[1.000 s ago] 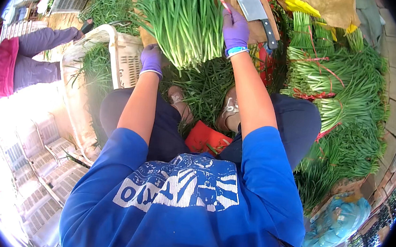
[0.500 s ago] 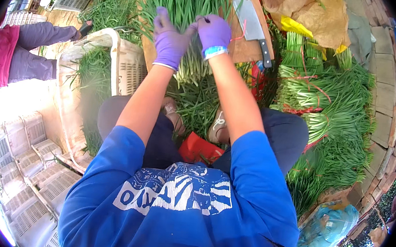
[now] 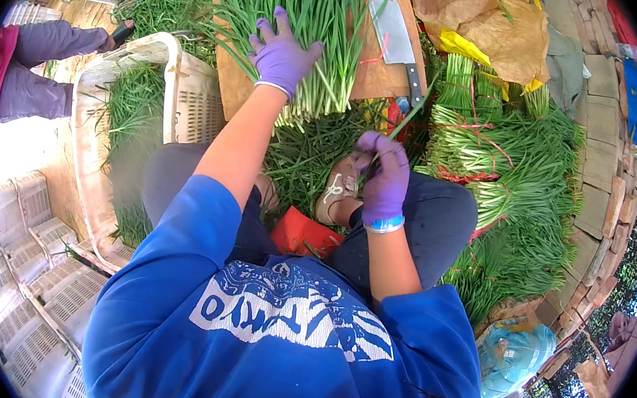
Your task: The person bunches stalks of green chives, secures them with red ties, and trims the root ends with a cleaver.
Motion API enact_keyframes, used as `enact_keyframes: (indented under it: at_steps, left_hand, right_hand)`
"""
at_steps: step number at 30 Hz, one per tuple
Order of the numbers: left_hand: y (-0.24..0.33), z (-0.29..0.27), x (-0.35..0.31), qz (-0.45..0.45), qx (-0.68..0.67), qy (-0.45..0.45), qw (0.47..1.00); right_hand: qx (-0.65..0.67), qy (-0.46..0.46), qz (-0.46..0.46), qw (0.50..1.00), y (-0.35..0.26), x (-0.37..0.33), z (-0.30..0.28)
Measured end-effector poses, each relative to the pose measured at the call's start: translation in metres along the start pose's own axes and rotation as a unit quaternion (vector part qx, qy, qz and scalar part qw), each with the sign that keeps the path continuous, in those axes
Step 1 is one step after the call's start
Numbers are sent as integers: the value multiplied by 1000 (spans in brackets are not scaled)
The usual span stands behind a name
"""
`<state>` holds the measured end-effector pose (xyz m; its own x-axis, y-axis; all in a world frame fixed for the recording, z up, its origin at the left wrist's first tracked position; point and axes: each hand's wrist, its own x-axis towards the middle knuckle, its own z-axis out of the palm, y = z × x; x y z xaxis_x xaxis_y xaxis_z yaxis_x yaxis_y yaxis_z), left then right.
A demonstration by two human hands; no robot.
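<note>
While the left grip (image 3: 285,60) rests widely spread on the bunch of green stalks (image 3: 313,5), clasping nothing, the right grip (image 3: 374,152), lower and farther right, is curled closed on a single green leaf (image 3: 412,116). The bunch lies directly under the left grip on a wooden board (image 3: 234,82), with a cleaver (image 3: 397,39) to that grip's right and a white crate (image 3: 197,109) to its lower left.

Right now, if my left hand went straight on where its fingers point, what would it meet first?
Most likely the leafy green bunch on the wooden board. The left hand is spread over it, though whether it touches is unclear.
</note>
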<state>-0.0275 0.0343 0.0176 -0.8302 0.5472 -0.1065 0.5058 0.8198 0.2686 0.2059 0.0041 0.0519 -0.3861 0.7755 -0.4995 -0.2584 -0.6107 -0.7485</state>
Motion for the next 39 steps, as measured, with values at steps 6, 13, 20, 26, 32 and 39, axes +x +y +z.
enact_keyframes:
  at_steps: [6, 13, 20, 26, 32, 39]
  left_hand:
    - [-15, -4, 8, 97, -53, -45, 993]
    - [-36, -24, -4, 154, -190, 96, 965]
    - [-138, -12, -20, -196, -139, -14, 971]
    - [-143, 49, -12, -102, -177, -70, 976]
    - [-134, 52, -5, -233, -242, -91, 937]
    - [-154, 100, 4, -273, -432, -85, 855]
  right_hand:
    - [-419, -62, 73, 903, 19, -2, -49]
    - [-133, 47, 39, 989, -20, 121, 19]
    - [-547, 297, -99, 776, 37, 203, 51]
    - [-465, 244, -135, 841, 45, 196, 48]
    - [-91, 123, -138, 979, 47, 182, 25]
    - [-134, -13, -216, 967, 18, 160, 46]
